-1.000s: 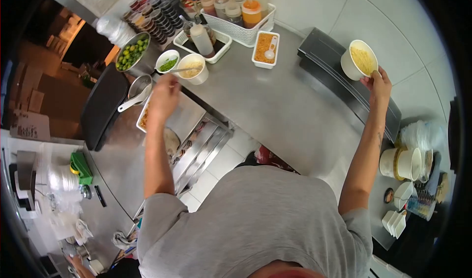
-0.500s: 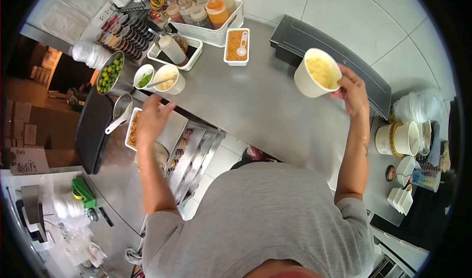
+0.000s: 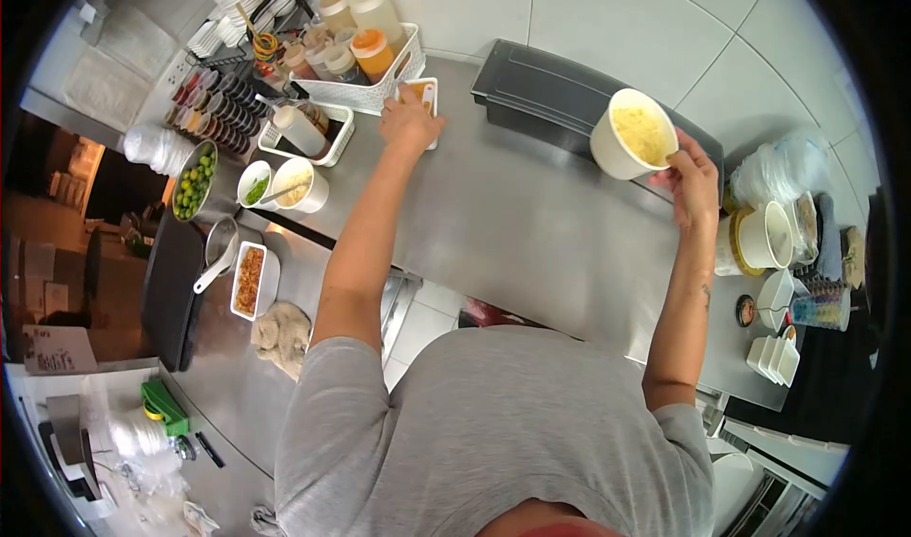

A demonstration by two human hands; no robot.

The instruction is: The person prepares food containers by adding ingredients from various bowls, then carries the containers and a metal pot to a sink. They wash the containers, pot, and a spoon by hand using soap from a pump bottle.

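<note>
On the right, my right hand (image 3: 690, 178) grips the rim side of a white paper tub (image 3: 622, 148) that holds pale yellow grated food (image 3: 641, 135), raised over the counter. My left hand (image 3: 408, 122) reaches over the white rectangular container (image 3: 432, 95) with orange contents, its fingers bent down onto it. That hand covers most of the container and its scoop, so whether the fingers grip anything cannot be made out.
Squeeze bottles stand in a white basket (image 3: 411, 63) and a smaller basket (image 3: 338, 138). Two white cups (image 3: 313, 195), a bowl of limes (image 3: 196, 184), and a container of brown bits (image 3: 250, 281) sit at left. A long black box (image 3: 546, 91) lines the wall.
My left hand has moved from the left side, near the cups and brown bits, up to the orange-filled container. The tub in my right hand has shifted slightly right. The view has turned a little.
</note>
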